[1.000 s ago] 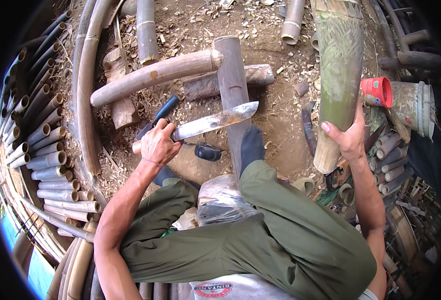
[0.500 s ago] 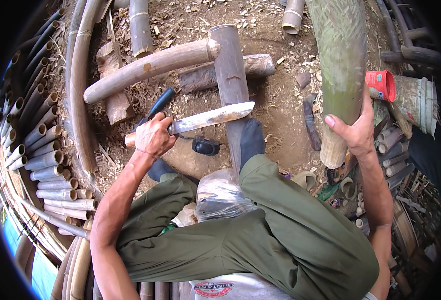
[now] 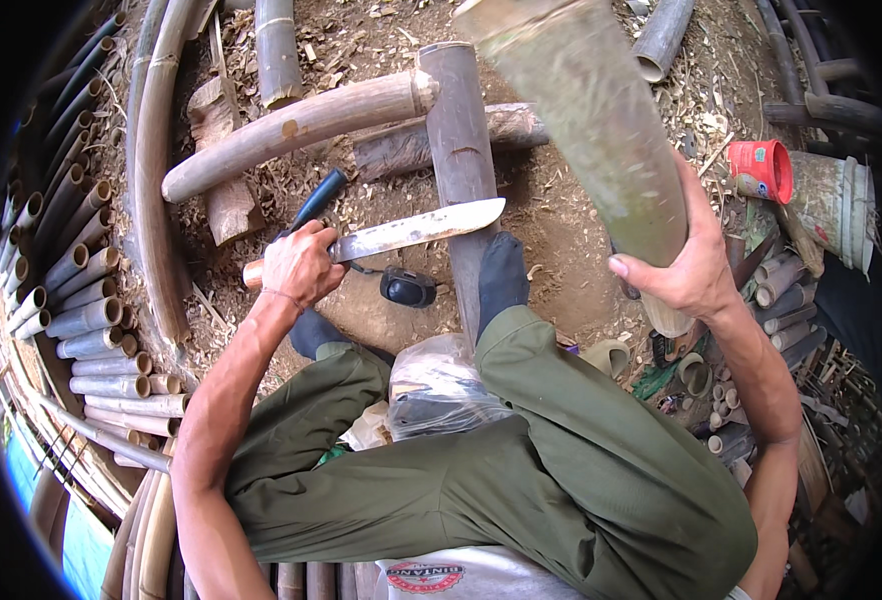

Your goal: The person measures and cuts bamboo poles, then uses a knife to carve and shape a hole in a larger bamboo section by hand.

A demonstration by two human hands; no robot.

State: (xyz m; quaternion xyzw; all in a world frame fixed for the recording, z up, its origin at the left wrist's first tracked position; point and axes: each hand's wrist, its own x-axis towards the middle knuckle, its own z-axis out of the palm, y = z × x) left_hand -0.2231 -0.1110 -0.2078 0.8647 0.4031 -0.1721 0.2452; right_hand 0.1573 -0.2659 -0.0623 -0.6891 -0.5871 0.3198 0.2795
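My left hand (image 3: pixel 299 262) is closed around the wooden handle of a machete (image 3: pixel 426 228). The long, stained blade points right, its tip over a grey bamboo post (image 3: pixel 458 130). In my right hand (image 3: pixel 696 255) is a thick, greenish bamboo piece (image 3: pixel 601 130), gripped near its lower end. That piece tilts so its wide end is at the upper left, and its pale narrower end shows below my thumb. A curved bamboo pole (image 3: pixel 301 128) butts against the post. My dark-socked foot (image 3: pixel 503 275) presses beside the post's near part.
A dark rough log (image 3: pixel 391 150) lies under the post. On the ground are a black-handled tool (image 3: pixel 319 200) and a small black case (image 3: pixel 407 288). Stacked bamboo lengths (image 3: pixel 111 388) line the left. A red tub (image 3: pixel 761 170) and a pale bucket (image 3: pixel 833 205) stand right.
My right hand has moved slightly left, and the bamboo piece has swung from nearly upright to leaning left. My left hand and the machete have hardly moved.
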